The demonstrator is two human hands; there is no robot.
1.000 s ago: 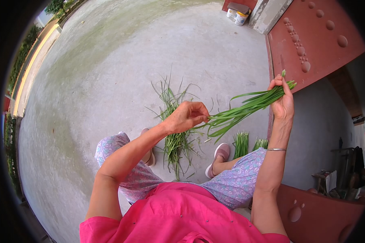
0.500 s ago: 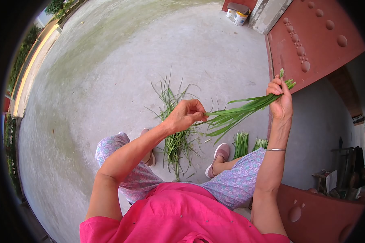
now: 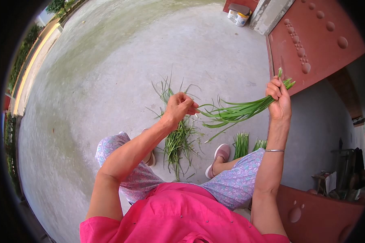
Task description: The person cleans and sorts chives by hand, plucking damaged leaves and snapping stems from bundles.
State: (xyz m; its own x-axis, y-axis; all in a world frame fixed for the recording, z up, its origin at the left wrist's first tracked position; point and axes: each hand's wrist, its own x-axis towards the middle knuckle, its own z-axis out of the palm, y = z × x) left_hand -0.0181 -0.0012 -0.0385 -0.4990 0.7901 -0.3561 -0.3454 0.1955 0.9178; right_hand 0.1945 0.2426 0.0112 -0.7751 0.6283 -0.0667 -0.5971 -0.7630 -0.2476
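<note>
- So the landmark here is the messy heap of loose greens [image 3: 176, 148] on the concrete floor [image 3: 89, 73].
- Main bunch of garlic chives [image 3: 239, 112] (pretty sure that's what they are): up in the air to the right of the heap, strung between both hands, leaves sagging a bit.
- Right hand [image 3: 279, 97], well right of the heap, is clenched round the stalk end. One stalk [image 3: 280, 72] sticks up past the fingers.
- Left hand [image 3: 180, 107] hovers over the heap's far end, thumb and fingertips pinched on the leaf ends of that same bunch.
- Silvery bracelet [image 3: 274, 150] on the right wrist, also right of the heap.
- Slip-on shoes either side of the heap: left one [image 3: 151, 160], right one [image 3: 222, 154].
- Two more bunches on the ground, right of the heap beyond that right shoe: one [image 3: 241, 145] nearer, the other [image 3: 260, 144] further over.
- Red door [image 3: 312, 44]: way off, far right of the heap.
</note>
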